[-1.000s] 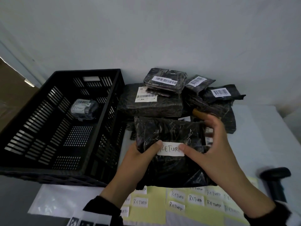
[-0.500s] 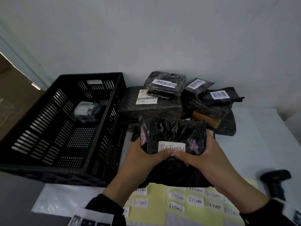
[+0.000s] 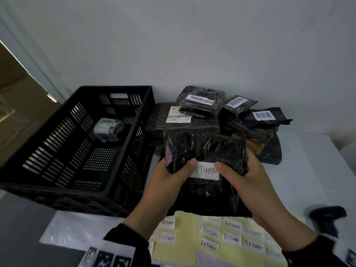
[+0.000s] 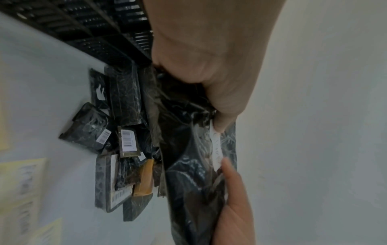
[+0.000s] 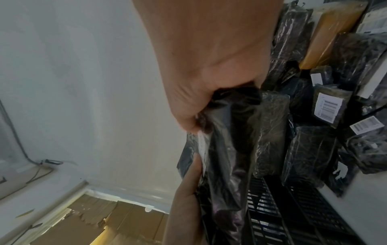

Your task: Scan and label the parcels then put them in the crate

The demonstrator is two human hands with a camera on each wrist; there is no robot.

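I hold a black parcel (image 3: 206,151) in both hands, just to the right of the crate (image 3: 57,182) and lifted above the counter (image 3: 308,160). My left hand (image 3: 169,182) grips its left side, fingers curled behind and thumb pressed on the left end of the white RETURN label (image 3: 207,172); my right hand (image 3: 248,182) grips the right side the same way, thumb on the label's right end. Inside the crate lies one small labelled parcel (image 3: 108,129). Right of the crate, behind my parcel, is a pile of parcels (image 3: 221,116). A sheet of RETURN stickers (image 3: 221,239) lies right of the crate's near corner, a scanner (image 3: 327,218) further right.
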